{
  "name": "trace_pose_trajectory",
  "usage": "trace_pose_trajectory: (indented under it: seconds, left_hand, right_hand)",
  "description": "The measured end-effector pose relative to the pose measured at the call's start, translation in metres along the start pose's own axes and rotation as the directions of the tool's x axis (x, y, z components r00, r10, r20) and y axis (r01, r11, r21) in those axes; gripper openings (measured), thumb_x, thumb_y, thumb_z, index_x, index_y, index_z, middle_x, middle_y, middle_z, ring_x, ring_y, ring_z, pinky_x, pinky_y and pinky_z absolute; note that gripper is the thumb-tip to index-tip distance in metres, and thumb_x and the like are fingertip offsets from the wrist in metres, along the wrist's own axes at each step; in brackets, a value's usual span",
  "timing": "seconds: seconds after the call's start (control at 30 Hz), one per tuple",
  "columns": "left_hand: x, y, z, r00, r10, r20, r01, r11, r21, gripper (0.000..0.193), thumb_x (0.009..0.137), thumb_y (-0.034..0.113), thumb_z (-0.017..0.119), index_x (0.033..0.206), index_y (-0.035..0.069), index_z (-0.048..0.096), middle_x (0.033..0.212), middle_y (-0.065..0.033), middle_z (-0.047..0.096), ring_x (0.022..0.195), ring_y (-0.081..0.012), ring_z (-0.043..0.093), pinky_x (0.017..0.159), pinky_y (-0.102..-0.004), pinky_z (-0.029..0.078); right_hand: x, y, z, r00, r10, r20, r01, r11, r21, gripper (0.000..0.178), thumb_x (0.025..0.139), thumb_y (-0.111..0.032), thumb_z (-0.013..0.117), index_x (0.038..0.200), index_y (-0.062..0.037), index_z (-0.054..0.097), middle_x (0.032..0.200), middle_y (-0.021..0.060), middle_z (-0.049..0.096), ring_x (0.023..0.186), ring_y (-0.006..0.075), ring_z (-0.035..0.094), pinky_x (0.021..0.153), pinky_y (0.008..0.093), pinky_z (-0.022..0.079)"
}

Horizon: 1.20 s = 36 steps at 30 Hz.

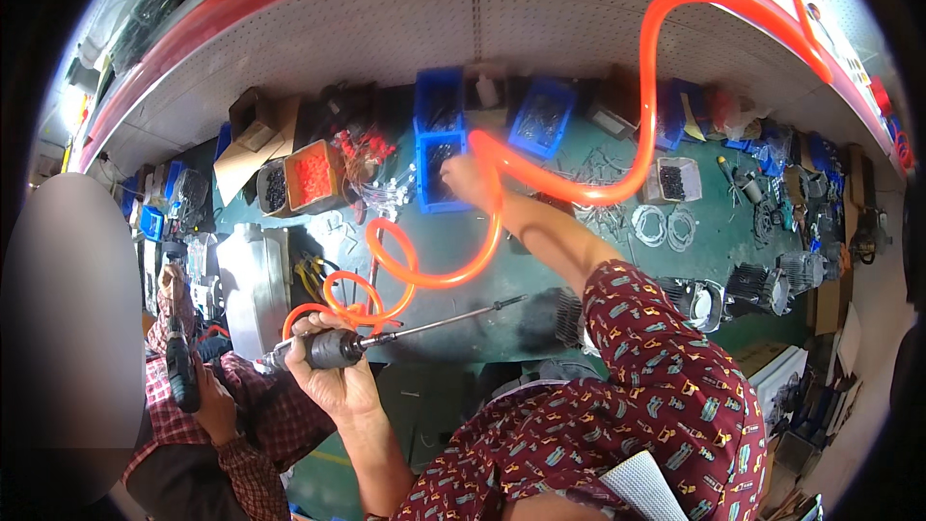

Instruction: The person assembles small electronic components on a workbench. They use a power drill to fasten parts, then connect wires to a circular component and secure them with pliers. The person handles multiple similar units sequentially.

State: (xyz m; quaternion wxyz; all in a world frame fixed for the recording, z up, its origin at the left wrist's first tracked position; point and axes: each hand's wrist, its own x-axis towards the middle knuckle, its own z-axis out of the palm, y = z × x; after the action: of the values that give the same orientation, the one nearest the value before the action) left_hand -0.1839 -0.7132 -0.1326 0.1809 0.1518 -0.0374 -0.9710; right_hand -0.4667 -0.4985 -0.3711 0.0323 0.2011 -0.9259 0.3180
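Gripping a dark power driver (pixel 333 349) in the closed left hand (pixel 340 388), with its long thin shaft aimed rightward above the green workbench (pixel 526 265); reaching with the right hand (pixel 467 180), past a looping orange hose (pixel 444 281), into a blue bin (pixel 422 176) of small dark parts toward the far side; cannot tell whether closed on anything there

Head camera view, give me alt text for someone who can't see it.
The person's left hand holds a power driver with a long bit while the right hand reaches into a blue bin on a green workbench. A bright orange hose loops across the view, and a co-worker in plaid holds another power tool at left.
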Motion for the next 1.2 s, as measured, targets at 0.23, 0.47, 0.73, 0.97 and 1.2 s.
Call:
trace_pose_trajectory:
  seconds: [0.23, 0.47, 0.73, 0.97, 1.2]
  left_hand:
    - [0.006, 0.002, 0.003, 0.996, -0.003, 0.088, 0.002, 1.000, 0.011, 0.017, 0.088, 0.002, 0.067, 0.103, -0.004, 0.064, 0.100, -0.0123, 0.072, 0.101, -0.0252, 0.067, 0.104, -0.0410, 0.053]
    - [0.005, -0.037, 0.009, 0.985, -0.076, 0.153, 0.053, 0.988, 0.145, 0.016, 0.090, 0.005, 0.068, 0.102, -0.002, 0.062, 0.099, -0.0102, 0.068, 0.101, -0.0221, 0.064, 0.101, -0.0402, 0.053]
    - [-0.025, -0.088, 0.010, 0.975, -0.135, 0.176, 0.090, 0.966, 0.242, 0.019, 0.087, 0.006, 0.069, 0.102, -0.003, 0.060, 0.102, -0.0099, 0.065, 0.100, -0.0229, 0.061, 0.104, -0.0420, 0.052]
    - [-0.075, -0.120, 0.015, 0.961, -0.156, 0.228, 0.086, 0.953, 0.290, 0.019, 0.086, 0.004, 0.067, 0.103, -0.002, 0.062, 0.104, -0.0102, 0.066, 0.100, -0.0240, 0.064, 0.105, -0.0426, 0.052]
    - [-0.124, -0.148, 0.011, 0.958, -0.160, 0.237, 0.084, 0.950, 0.302, 0.022, 0.087, 0.004, 0.066, 0.106, -0.005, 0.061, 0.102, -0.0122, 0.066, 0.101, -0.0258, 0.064, 0.107, -0.0424, 0.050]
  right_hand:
    - [-0.072, -0.048, -0.132, 0.824, 0.344, 0.451, -0.495, 0.048, 0.868, 0.014, 0.099, -0.016, 0.065, 0.105, -0.0041, 0.066, 0.092, 0.0022, 0.067, 0.077, 0.0099, 0.063, 0.065, 0.0253, 0.054]
    - [-0.233, -0.089, -0.231, 0.794, 0.454, 0.404, -0.332, -0.232, 0.914, 0.014, 0.095, -0.014, 0.069, 0.107, -0.0070, 0.066, 0.102, 0.0063, 0.067, 0.078, 0.0108, 0.058, 0.062, 0.0237, 0.048]
    - [-0.321, -0.115, -0.267, 0.831, 0.506, 0.233, -0.148, -0.202, 0.968, 0.026, 0.095, -0.010, 0.070, 0.117, 0.0012, 0.064, 0.104, 0.0130, 0.069, 0.069, 0.0078, 0.057, 0.054, 0.0196, 0.045]
    - [-0.362, -0.102, -0.294, 0.843, 0.510, 0.172, -0.107, -0.154, 0.982, 0.029, 0.093, -0.010, 0.072, 0.117, 0.0038, 0.063, 0.099, 0.0155, 0.070, 0.063, 0.0080, 0.053, 0.050, 0.0201, 0.043]
    - [-0.405, -0.087, -0.326, 0.847, 0.506, 0.161, -0.155, -0.055, 0.986, 0.033, 0.093, -0.011, 0.070, 0.119, 0.0084, 0.062, 0.099, 0.0151, 0.072, 0.060, 0.0065, 0.051, 0.049, 0.0202, 0.041]
